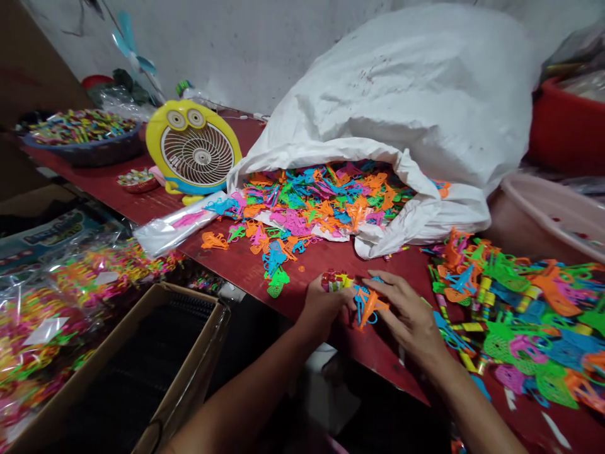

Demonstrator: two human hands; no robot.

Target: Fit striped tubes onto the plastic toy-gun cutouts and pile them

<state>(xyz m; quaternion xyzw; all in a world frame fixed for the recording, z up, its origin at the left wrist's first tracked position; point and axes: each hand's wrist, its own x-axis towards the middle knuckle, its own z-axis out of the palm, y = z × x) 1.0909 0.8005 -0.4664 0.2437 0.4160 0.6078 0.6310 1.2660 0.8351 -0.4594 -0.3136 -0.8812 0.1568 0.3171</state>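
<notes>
Over the table's front edge, my left hand [317, 307] is closed around a small bundle of red and yellow tubes [338, 281]. Its thumb lies against the bundle, next to blue and orange plastic toy pieces [370, 308] with open lattice shapes. My right hand [410, 315] curls around the right side of these pieces, its fingertips on them. Behind both hands, a large white sack [401, 82] lies with its mouth towards me. Similar pink, green, orange and blue pieces [326, 202] spill from it onto the red table [236, 271].
At right lies a pile of toy pieces and yellow tubes [534, 334], near a pink basin [548, 211] and a red tub [567, 123]. A yellow fan [201, 151] and a full blue basin [85, 148] stand left. Below are a cardboard box [208, 328] and filled plastic bags [51, 315].
</notes>
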